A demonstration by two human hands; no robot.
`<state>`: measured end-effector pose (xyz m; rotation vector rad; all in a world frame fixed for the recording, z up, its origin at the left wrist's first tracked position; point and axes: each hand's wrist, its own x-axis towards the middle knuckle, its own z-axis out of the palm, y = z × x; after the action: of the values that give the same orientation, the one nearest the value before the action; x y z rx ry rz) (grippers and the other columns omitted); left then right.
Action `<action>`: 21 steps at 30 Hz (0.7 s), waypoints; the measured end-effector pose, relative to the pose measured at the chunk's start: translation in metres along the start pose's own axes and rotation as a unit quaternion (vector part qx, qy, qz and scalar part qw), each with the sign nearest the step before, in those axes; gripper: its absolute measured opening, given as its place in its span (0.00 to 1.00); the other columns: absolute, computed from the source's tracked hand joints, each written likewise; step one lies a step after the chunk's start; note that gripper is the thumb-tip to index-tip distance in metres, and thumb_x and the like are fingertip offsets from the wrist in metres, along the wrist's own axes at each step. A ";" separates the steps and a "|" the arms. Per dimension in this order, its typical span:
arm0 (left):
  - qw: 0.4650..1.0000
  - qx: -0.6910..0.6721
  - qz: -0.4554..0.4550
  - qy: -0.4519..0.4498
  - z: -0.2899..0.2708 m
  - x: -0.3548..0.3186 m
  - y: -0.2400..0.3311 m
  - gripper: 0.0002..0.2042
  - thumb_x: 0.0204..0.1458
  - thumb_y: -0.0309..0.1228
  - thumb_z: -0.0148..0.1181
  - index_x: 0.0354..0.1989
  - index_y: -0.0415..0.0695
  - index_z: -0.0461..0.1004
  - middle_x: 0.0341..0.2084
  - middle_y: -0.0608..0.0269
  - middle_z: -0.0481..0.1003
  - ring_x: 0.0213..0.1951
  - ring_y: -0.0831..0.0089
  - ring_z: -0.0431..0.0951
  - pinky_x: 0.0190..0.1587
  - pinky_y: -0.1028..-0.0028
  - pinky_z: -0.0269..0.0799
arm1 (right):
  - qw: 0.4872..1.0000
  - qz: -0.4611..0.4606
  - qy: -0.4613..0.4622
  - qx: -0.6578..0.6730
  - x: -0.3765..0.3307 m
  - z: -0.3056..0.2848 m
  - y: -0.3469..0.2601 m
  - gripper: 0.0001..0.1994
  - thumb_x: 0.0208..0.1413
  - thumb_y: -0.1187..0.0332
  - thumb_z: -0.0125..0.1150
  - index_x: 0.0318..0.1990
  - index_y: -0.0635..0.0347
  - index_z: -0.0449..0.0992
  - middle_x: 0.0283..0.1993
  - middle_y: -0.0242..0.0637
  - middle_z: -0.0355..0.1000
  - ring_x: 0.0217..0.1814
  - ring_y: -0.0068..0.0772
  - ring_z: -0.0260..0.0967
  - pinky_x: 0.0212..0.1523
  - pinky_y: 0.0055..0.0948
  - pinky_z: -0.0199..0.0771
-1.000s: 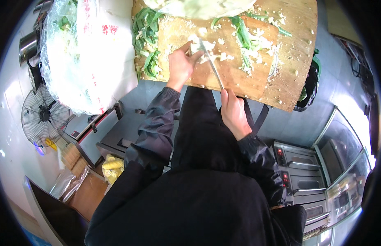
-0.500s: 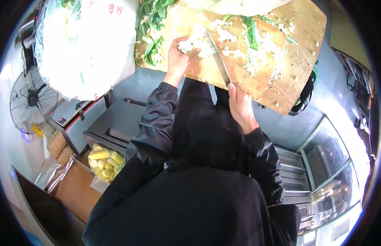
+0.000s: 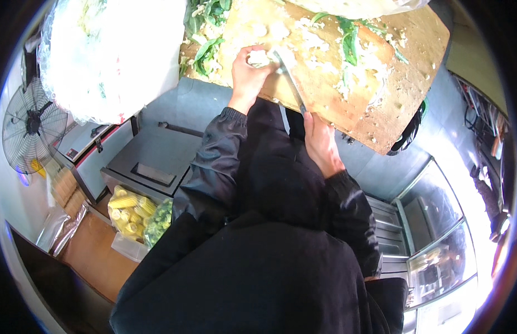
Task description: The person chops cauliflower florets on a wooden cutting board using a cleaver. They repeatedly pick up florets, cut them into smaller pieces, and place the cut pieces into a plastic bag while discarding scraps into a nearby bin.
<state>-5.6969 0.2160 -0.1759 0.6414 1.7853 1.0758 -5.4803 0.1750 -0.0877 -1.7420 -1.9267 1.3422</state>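
Note:
My left hand (image 3: 247, 79) is closed around a white cauliflower piece (image 3: 258, 58) above the near edge of a wooden cutting board (image 3: 417, 61). My right hand (image 3: 321, 143) grips the handle end of a knife (image 3: 292, 83), just off the board's near edge. The blade points away from me, its tip beside the cauliflower and my left fingertips; glare hides whether they touch. Loose cauliflower pieces (image 3: 279, 29) lie farther up the board. Crumbs and a green leaf (image 3: 349, 43) are scattered to the right, with more leaves (image 3: 207, 53) along the left side.
A large white plastic bag (image 3: 119, 67) stands left of the board; another clear bag (image 3: 364, 6) covers the far edge. Lower left are a bag of corn (image 3: 130, 211), a bag of green vegetables (image 3: 159, 224), a grey cabinet (image 3: 152, 153) and a fan (image 3: 33, 121).
The knife tip has come lower and closer to the cauliflower in my left hand. My right hand has shifted slightly left. The whole view has turned a little, revealing the green vegetable bag.

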 end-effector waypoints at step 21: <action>0.909 0.126 0.396 0.041 0.039 0.019 0.028 0.13 0.37 0.27 0.73 0.29 0.44 0.73 0.43 0.54 0.75 0.49 0.48 0.74 0.52 0.52 0.70 | 0.798 0.320 -0.111 0.499 0.032 0.042 -0.002 0.25 0.74 0.45 0.40 0.32 0.57 0.62 0.18 0.27 0.56 0.14 0.20 0.53 0.15 0.25 0.54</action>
<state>-5.6708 0.2598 -0.1669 1.5920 1.7792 1.4080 -5.5192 0.1834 -0.1231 -1.6460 -0.3353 2.2556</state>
